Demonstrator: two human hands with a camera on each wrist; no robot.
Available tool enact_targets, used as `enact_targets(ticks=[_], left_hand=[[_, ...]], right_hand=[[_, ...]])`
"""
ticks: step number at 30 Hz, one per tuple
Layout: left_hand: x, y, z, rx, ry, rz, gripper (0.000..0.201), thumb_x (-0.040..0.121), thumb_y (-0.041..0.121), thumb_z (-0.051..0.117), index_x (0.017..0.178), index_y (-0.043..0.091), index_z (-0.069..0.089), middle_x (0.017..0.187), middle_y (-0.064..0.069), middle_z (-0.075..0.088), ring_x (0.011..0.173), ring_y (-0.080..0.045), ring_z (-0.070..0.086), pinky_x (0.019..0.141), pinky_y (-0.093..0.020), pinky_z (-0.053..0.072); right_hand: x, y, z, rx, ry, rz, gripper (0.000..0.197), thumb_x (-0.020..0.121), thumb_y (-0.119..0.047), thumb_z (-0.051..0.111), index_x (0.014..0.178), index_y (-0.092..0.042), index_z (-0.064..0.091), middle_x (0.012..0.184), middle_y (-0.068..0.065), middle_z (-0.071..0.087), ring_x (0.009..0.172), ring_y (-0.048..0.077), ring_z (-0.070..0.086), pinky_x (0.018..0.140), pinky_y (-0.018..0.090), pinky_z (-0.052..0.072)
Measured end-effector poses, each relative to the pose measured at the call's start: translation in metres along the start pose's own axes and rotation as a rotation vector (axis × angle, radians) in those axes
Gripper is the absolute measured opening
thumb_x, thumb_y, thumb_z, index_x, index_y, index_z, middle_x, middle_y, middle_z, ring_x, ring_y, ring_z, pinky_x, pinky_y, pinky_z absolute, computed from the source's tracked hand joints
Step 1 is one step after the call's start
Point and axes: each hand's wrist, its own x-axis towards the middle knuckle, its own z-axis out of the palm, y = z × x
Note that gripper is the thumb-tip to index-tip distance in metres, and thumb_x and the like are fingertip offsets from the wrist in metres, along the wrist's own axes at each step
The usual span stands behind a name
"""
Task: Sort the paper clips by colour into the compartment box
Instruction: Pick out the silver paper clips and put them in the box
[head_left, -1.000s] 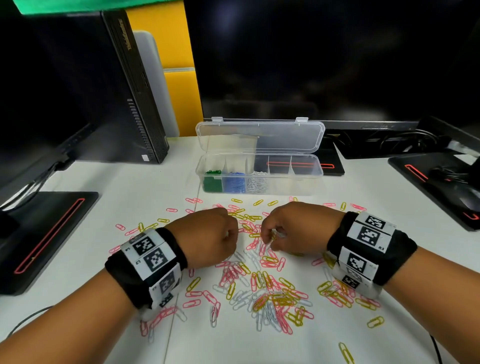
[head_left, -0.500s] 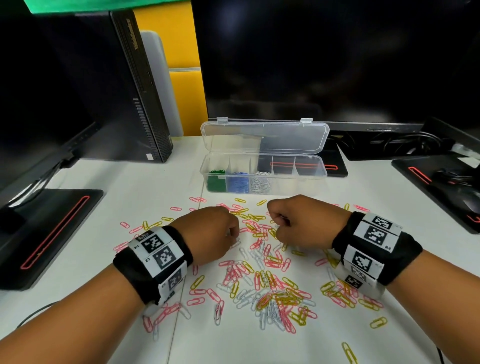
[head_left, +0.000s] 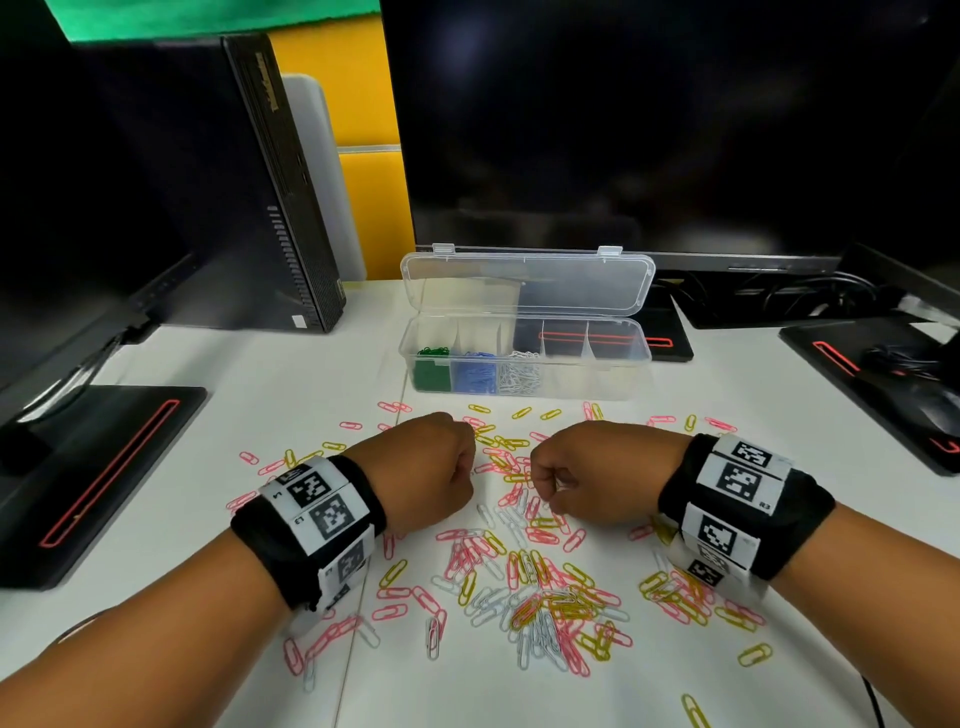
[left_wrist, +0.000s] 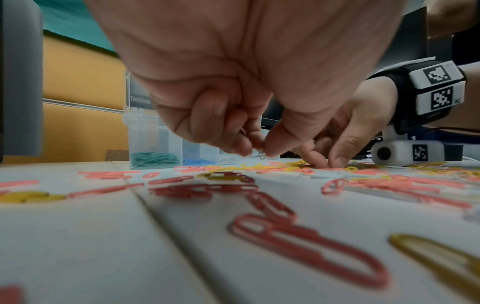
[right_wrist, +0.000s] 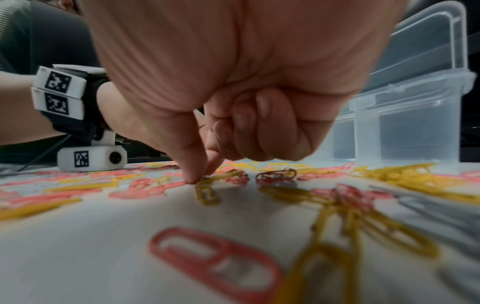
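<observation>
While pink, yellow and white paper clips (head_left: 524, 582) lie scattered on the table (head_left: 270, 415), the left hand (head_left: 426, 478) pinches white clips (left_wrist: 261, 154) above them. The right hand (head_left: 597, 475), fingers curled, pinches a yellow clip (right_wrist: 221, 176) on the table. The compartment box (head_left: 524, 358) sits open just behind, holding green, blue and white clips.

Clear plastic, coated wire, matt white desk

The compartment box (head_left: 524, 358) is see-through plastic, smooth with a slight sheen, lid included. Paper clips (head_left: 540, 597) look like wire in a smooth coloured coating: pink, yellow, white. The desk (head_left: 291, 395) is matt white and smooth. Wristbands (head_left: 311, 540) are black cloth carrying smooth white plastic blocks with printed markers. Monitor stands (head_left: 98, 467) are matt black.
</observation>
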Motion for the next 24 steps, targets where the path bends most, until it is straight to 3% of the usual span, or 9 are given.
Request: enact_targets(ticks=[4,8,9,13,16,17,20,22,24], left_hand=[[-0.001,0.001,-0.003,-0.018,0.012,-0.011,0.009,0.096,0.020,0.050,0.098,0.021,0.059,0.093,0.006,0.058,0.080,-0.012,0.051,0.072,-0.024,0.045],[0.000,-0.005,-0.015,-0.103,-0.011,-0.035,0.028,0.102,0.015,0.043,0.119,0.025,0.062,0.119,0.006,0.060,0.105,-0.012,0.057,0.094,-0.025,0.046],[0.002,-0.008,-0.020,-0.155,-0.034,-0.065,0.029,0.101,0.013,0.042,0.114,0.024,0.066,0.116,0.005,0.062,0.101,-0.011,0.058,0.091,-0.026,0.047],[0.004,-0.013,-0.038,-0.837,-0.077,-0.305,0.029,0.091,-0.005,0.038,0.082,0.004,0.064,0.070,-0.010,0.062,0.053,-0.015,0.053,0.048,-0.025,0.042],[0.005,-0.012,-0.039,-1.018,-0.188,-0.323,0.021,0.085,-0.005,0.043,0.086,0.003,0.063,0.064,-0.008,0.058,0.050,-0.016,0.051,0.048,-0.025,0.038],[0.006,-0.011,-0.037,-0.940,-0.228,-0.292,0.019,0.085,-0.001,0.049,0.088,0.007,0.065,0.063,-0.002,0.058,0.051,-0.013,0.050,0.050,-0.025,0.038],[0.006,-0.005,-0.031,-0.320,-0.223,-0.035,0.014,0.090,0.018,0.064,0.096,0.029,0.071,0.073,0.016,0.060,0.064,0.001,0.052,0.064,-0.017,0.045],[0.003,0.003,-0.026,-0.043,-0.196,0.138,0.012,0.091,0.035,0.066,0.102,0.036,0.071,0.087,0.022,0.059,0.081,0.004,0.054,0.077,-0.017,0.047],[0.002,0.007,-0.019,0.107,-0.175,0.218,0.017,0.092,0.044,0.061,0.106,0.038,0.068,0.096,0.017,0.058,0.089,-0.004,0.055,0.081,-0.029,0.051]], right_hand=[[-0.001,-0.002,0.001,-0.004,-0.033,0.012,0.005,0.089,-0.024,0.057,0.087,-0.025,0.061,0.078,-0.011,0.056,0.069,0.007,0.048,0.060,0.023,0.038],[-0.001,-0.002,-0.004,0.122,0.024,0.055,0.015,0.089,-0.028,0.055,0.077,-0.025,0.046,0.076,-0.006,0.053,0.069,0.015,0.044,0.063,0.031,0.039],[0.000,-0.001,-0.004,0.145,0.048,0.062,0.017,0.090,-0.027,0.053,0.077,-0.025,0.043,0.076,-0.003,0.052,0.069,0.016,0.042,0.062,0.032,0.037],[0.000,-0.001,-0.004,0.154,0.082,0.053,0.010,0.097,-0.021,0.046,0.095,-0.031,0.049,0.080,-0.008,0.056,0.070,0.012,0.049,0.060,0.027,0.036],[-0.002,-0.002,-0.008,0.154,0.051,0.013,0.019,0.102,-0.024,0.042,0.104,-0.034,0.058,0.073,-0.016,0.052,0.067,0.001,0.045,0.060,0.022,0.033],[-0.004,-0.002,-0.010,0.150,0.043,-0.004,0.020,0.101,-0.025,0.044,0.103,-0.034,0.062,0.071,-0.020,0.055,0.066,-0.001,0.047,0.061,0.020,0.033],[-0.005,-0.005,-0.011,0.099,0.028,-0.029,0.022,0.094,-0.027,0.053,0.103,-0.034,0.072,0.066,-0.042,0.053,0.068,-0.015,0.050,0.060,0.013,0.031],[-0.004,-0.005,-0.009,0.070,0.036,-0.033,0.020,0.092,-0.032,0.057,0.101,-0.034,0.074,0.068,-0.031,0.057,0.069,-0.009,0.052,0.064,0.014,0.036],[-0.003,-0.003,-0.007,0.035,0.052,-0.040,0.018,0.091,-0.038,0.058,0.095,-0.032,0.074,0.074,-0.023,0.059,0.070,-0.001,0.054,0.071,0.022,0.045]])
